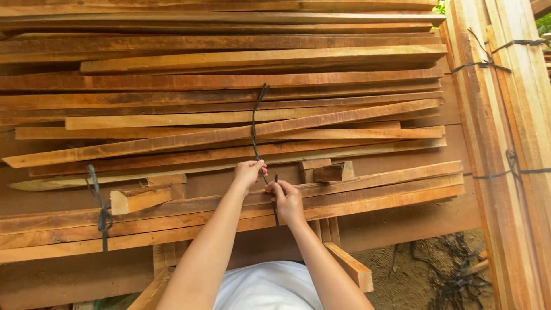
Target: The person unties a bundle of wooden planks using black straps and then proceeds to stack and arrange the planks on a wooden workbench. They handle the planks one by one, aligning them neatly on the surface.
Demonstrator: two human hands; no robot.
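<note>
A bundle of long reddish-brown wooden slats (373, 192) lies across a table in front of me. My left hand (249, 172) pinches a thin dark strap (254, 123) that rises over the loose slats behind. My right hand (287, 201) presses on the bundle and grips the strap's short end where it wraps the slats. Both hands sit close together at the bundle's middle.
A pile of loose slats (229, 74) fills the table behind the bundle. Another dark tie (103, 215) binds the bundle at the left. Tied bundles of paler slats (505, 143) stand at the right. Spare straps (453, 270) lie on the dirt floor below.
</note>
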